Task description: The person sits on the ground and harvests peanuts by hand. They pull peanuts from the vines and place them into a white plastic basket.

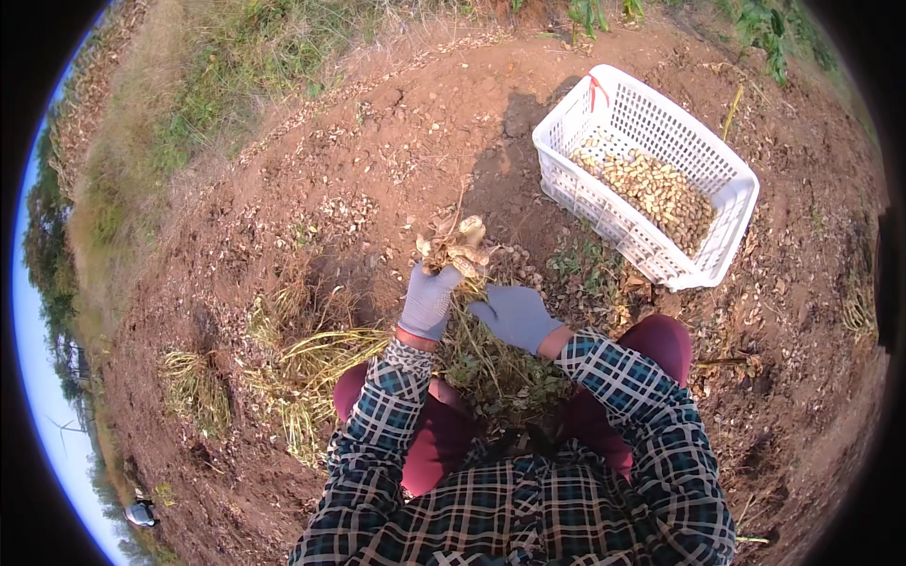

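Note:
My left hand (429, 301), in a grey glove, is closed around the base of a bunch of peanut plants. Peanut pods (468, 247) and roots stick out above its fingers, while the leafy stems (495, 361) hang down between my knees. My right hand (517, 316), gloved the same way, is beside the stems just right of the left hand; its fingertips are partly hidden, so its hold cannot be told. To the upper right, a white plastic crate (648, 262) with slotted walls holds a layer of loose peanuts (658, 194). A red strip hangs at its far corner.
Pulled peanut plants (304, 382) lie on the soil at my left, with another bundle (197, 389) farther out. Dry leaves litter the reddish ground (425, 113). Grass (219, 92) grows along the upper left edge. Green plants (768, 35) stand beyond the crate.

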Demonstrator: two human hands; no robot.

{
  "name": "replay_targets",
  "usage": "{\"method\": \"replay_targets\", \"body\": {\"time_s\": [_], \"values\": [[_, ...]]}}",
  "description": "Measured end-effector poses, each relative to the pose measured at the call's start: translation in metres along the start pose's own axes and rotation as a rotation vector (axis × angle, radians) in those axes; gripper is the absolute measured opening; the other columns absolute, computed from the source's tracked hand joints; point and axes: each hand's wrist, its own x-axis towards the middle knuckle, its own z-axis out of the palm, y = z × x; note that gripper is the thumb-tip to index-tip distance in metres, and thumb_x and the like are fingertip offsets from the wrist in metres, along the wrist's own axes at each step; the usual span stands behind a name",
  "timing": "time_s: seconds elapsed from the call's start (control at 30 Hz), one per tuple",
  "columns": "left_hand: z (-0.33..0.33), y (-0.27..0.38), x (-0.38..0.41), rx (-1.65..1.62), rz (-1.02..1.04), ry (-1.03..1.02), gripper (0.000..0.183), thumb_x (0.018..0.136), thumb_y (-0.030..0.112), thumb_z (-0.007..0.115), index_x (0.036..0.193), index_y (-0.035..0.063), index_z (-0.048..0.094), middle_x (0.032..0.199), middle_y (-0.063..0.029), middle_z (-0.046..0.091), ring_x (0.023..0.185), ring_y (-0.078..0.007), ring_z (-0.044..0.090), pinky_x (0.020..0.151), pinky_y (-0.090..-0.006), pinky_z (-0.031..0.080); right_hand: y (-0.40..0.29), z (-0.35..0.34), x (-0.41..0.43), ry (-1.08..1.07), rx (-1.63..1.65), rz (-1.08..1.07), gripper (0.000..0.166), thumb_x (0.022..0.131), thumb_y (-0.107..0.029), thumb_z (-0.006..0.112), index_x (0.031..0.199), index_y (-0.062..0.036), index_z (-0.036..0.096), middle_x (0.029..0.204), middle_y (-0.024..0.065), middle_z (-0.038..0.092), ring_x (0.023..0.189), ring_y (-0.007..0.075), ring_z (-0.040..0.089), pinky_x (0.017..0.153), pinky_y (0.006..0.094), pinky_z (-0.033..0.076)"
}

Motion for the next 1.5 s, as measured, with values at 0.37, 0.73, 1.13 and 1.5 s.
{"method": "replay_targets", "body": {"time_s": [0.37, 0.73, 1.13, 1.5], "values": [[-0.019, -0.028, 0.002, -0.103, 0.190, -0.211, 0.038, 0.087, 0.012, 0.057, 0.123, 0.0013, 0.052, 0.121, -0.0158, 0.057, 0.106, -0.0275, 0.058, 0.089, -0.0409, 0.048, 0.002, -0.114, -0.017, 0.406, 0.354, -0.027, 0.037, 0.084, -0.029, 0.065, 0.110, -0.0040, 0.059, 0.084, 0.0112, 0.066, 0.073, 0.0221, 0.065, 0.068, 0.0314, 0.050], [0.001, -0.026, 0.006, -0.701, -0.082, -0.300, 0.046, 0.096, 0.029, 0.045, 0.130, -0.0007, 0.042, 0.118, -0.0155, 0.055, 0.103, -0.0286, 0.058, 0.086, -0.0445, 0.053, -0.016, -0.110, -0.018, 0.248, 0.767, -0.102, 0.026, 0.087, -0.022, 0.063, 0.104, -0.0021, 0.060, 0.071, 0.0047, 0.059, 0.064, 0.0121, 0.058, 0.060, 0.0291, 0.046], [-0.005, -0.046, 0.011, -0.629, -0.106, -0.406, 0.058, 0.095, 0.040, 0.043, 0.135, -0.0013, 0.036, 0.125, -0.0211, 0.052, 0.109, -0.0319, 0.054, 0.095, -0.0441, 0.046, -0.008, -0.092, -0.012, 0.307, 0.683, -0.133, 0.029, 0.088, -0.025, 0.061, 0.107, -0.0033, 0.059, 0.089, 0.0089, 0.064, 0.074, 0.0176, 0.063, 0.066, 0.0304, 0.049], [-0.003, -0.022, -0.005, 0.101, 0.148, -0.187, 0.045, 0.086, 0.005, 0.060, 0.127, -0.0022, 0.044, 0.115, -0.0129, 0.059, 0.100, -0.0227, 0.060, 0.084, -0.0345, 0.053, -0.019, -0.073, -0.007, 0.531, 0.305, -0.265, 0.042, 0.077, -0.033, 0.069, 0.111, -0.0108, 0.059, 0.097, 0.0103, 0.065, 0.081, 0.0294, 0.064, 0.065, 0.0375, 0.051]]}}
